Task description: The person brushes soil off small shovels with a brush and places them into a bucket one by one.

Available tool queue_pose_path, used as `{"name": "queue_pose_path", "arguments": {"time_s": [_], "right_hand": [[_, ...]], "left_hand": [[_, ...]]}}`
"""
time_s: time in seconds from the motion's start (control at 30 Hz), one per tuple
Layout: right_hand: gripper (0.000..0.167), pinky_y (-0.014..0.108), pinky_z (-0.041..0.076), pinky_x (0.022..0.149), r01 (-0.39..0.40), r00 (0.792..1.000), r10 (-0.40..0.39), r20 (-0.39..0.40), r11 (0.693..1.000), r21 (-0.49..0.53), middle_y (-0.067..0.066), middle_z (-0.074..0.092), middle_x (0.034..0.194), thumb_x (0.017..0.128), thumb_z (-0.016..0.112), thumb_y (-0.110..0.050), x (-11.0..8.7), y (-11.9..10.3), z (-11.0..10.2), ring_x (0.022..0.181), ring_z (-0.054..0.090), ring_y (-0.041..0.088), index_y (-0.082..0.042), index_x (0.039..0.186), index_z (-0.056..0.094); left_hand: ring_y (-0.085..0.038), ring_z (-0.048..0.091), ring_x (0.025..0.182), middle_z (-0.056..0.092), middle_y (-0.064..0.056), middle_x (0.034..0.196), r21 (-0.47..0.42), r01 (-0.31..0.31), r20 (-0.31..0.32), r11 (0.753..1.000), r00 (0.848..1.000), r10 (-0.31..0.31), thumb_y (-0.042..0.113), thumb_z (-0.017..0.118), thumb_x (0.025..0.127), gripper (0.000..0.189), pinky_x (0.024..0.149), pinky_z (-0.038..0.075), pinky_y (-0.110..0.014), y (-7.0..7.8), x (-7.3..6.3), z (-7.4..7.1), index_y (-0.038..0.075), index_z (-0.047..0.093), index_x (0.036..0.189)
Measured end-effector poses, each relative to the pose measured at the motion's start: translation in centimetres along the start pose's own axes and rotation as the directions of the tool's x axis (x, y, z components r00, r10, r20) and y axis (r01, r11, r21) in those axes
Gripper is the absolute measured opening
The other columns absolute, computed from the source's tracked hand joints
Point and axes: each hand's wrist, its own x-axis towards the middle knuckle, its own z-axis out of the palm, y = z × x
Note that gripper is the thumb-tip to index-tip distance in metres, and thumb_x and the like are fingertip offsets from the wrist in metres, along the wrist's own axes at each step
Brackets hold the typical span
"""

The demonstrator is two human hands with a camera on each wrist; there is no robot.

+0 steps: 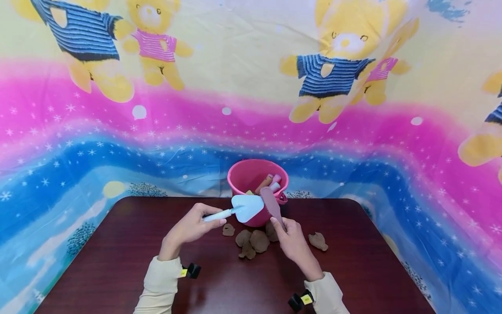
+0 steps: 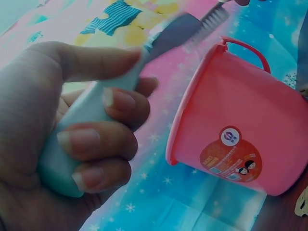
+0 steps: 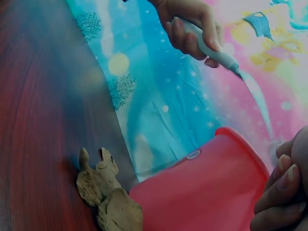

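Observation:
My left hand (image 1: 192, 224) grips the pale handle of a small trowel (image 1: 248, 207), whose light blade is held in front of the pink bucket (image 1: 256, 221). In the left wrist view the fingers wrap round the trowel's handle, with the thumb along it. My right hand (image 1: 292, 242) holds a mauve-backed brush (image 1: 269, 203) by its handle; pale bristles show on the brush (image 2: 211, 24) in the left wrist view. Brush and trowel blade are close together above the bucket's near side; whether they touch I cannot tell.
Inside the bucket lie several stick-like pieces, among them a brown one (image 1: 263, 185). Brown, clay-like lumps (image 1: 259, 241) cluster before it on the dark table (image 1: 219, 279). Single lumps lie left (image 1: 228, 230) and right (image 1: 318, 241). A printed cloth (image 1: 243, 109) hangs behind.

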Motion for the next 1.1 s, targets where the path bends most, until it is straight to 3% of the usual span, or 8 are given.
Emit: {"name": "queue_pose_path", "arguments": {"time_s": [0.43, 0.57, 0.73, 0.97, 1.1], "right_hand": [[0.051, 0.027, 0.032, 0.043, 0.039, 0.999, -0.039, -0.038, 0.999, 0.019, 0.001, 0.043, 0.053, 0.105, 0.05, -0.048, -0.3, -0.7, -0.3, 0.043, 0.039, 0.012, -0.009, 0.072, 0.05], [0.048, 0.027, 0.035, 0.044, 0.04, 0.999, -0.04, -0.004, 0.998, 0.045, 0.001, 0.045, 0.055, 0.105, 0.051, -0.047, -0.8, -1.4, 0.1, 0.044, 0.041, 0.012, -0.01, 0.075, 0.054], [0.047, 0.024, 0.032, 0.044, 0.109, 0.993, -0.111, 0.047, 0.993, 0.055, -0.002, 0.041, 0.054, 0.106, 0.051, -0.043, -1.3, -2.3, 1.1, 0.045, 0.037, 0.008, -0.009, 0.073, 0.053], [0.036, 0.023, 0.036, 0.049, 0.136, 0.978, -0.146, 0.147, 0.988, 0.07, -0.003, 0.042, 0.058, 0.106, 0.053, -0.038, -2.0, -3.5, 2.3, 0.05, 0.036, 0.005, -0.013, 0.081, 0.059], [0.039, 0.022, 0.036, 0.051, 0.173, 0.967, -0.178, 0.182, 0.984, 0.045, -0.005, 0.042, 0.059, 0.106, 0.053, -0.038, -2.3, -3.8, 2.7, 0.051, 0.036, 0.003, -0.012, 0.077, 0.058]], "left_hand": [[-0.011, 0.048, 0.062, 0.063, 0.001, 0.076, -0.011, 0.001, 0.021, 1.0, 1.0, -0.001, 0.025, 0.073, 0.095, 0.019, 0.058, 0.045, -0.028, 0.4, 0.1, 0.3, 0.013, 0.077, 0.109], [-0.01, 0.044, 0.059, 0.06, 0.001, 0.072, -0.015, 0.007, 0.037, 1.0, 0.999, -0.006, 0.024, 0.072, 0.096, 0.016, 0.057, 0.044, -0.028, 0.4, 0.2, 0.6, 0.014, 0.077, 0.108], [-0.011, 0.042, 0.056, 0.06, 0.0, 0.074, -0.013, 0.013, 0.052, 1.0, 0.999, -0.013, 0.023, 0.07, 0.097, 0.016, 0.055, 0.042, -0.027, 0.4, 0.4, 0.9, 0.014, 0.076, 0.109], [-0.016, 0.057, 0.068, 0.067, 0.001, 0.082, 0.008, 0.005, 0.048, 1.0, 0.999, -0.006, 0.026, 0.071, 0.096, 0.018, 0.063, 0.051, -0.031, 0.5, 0.7, 1.4, 0.016, 0.076, 0.11], [-0.017, 0.061, 0.072, 0.071, 0.002, 0.089, -0.002, 0.0, 0.053, 1.0, 0.999, 0.0, 0.026, 0.071, 0.096, 0.02, 0.066, 0.054, -0.032, 0.5, 0.7, 1.5, 0.016, 0.076, 0.113]]}}
